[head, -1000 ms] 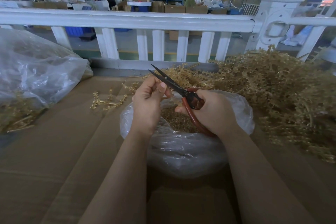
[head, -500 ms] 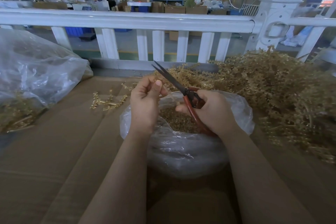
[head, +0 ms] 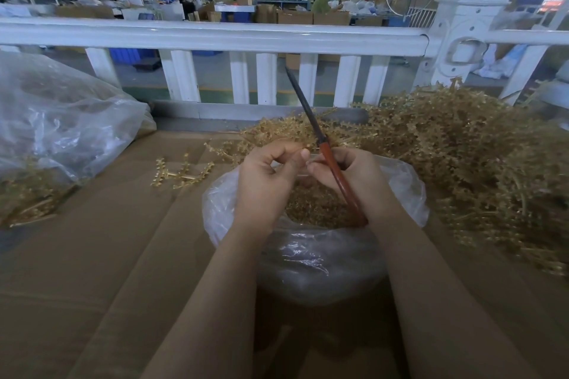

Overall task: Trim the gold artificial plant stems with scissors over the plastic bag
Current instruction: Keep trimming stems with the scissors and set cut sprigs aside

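Note:
Red-handled scissors [head: 331,163] are gripped in my right hand [head: 357,181], blades closed and pointing up and away toward the fence. My left hand [head: 268,181] is beside it, fingers curled, thumb and fingertips pinched together just left of the right hand's fingertips; whatever they pinch is too small to make out. Both hands hover over the open clear plastic bag [head: 311,261], which holds gold trimmings [head: 317,206]. A large heap of gold artificial plant stems [head: 468,163] lies to the right and behind the bag.
Brown cardboard [head: 107,255] covers the work surface. A loose gold sprig [head: 181,172] lies left of the bag. A big clear bag [head: 61,120] with gold stems sits at far left. A white fence rail [head: 215,37] runs across behind; people work at tables beyond.
The scissors' blades have closed and swung upright from pointing left. My hands have come closer together, fingertips nearly meeting over the bag.

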Demonstrator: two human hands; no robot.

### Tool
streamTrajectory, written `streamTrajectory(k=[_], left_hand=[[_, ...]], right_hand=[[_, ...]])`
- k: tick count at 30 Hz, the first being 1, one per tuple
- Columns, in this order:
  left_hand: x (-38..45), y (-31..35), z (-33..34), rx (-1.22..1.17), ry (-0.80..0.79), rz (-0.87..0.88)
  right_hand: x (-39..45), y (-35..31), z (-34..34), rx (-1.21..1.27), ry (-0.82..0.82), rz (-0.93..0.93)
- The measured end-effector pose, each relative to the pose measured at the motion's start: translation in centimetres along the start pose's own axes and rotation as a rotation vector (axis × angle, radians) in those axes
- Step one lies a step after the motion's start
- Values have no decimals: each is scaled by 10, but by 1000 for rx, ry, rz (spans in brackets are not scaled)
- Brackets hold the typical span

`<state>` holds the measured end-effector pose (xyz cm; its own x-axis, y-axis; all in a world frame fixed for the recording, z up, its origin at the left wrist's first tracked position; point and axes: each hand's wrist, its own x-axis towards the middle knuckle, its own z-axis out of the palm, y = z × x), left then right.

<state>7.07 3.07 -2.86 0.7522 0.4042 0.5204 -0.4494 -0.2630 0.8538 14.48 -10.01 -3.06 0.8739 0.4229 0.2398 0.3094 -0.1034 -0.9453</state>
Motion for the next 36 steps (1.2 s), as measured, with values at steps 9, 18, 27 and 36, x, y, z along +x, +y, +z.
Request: streamTrajectory(k=[9,18,27,36], left_hand=[[7,-4,-15,-194,143,-302],[7,0,-16,-429,-164,-491],[2,0,-16,-373,-283,-422],[3,0,-11,-411,-180,-385]], right_hand=[[-4,1,-15,358,33,-8],[-2,5,-18,407,58,-69],[-4,2,-17,417,78,-69],[-9,-8,-11,358,112,-159]])
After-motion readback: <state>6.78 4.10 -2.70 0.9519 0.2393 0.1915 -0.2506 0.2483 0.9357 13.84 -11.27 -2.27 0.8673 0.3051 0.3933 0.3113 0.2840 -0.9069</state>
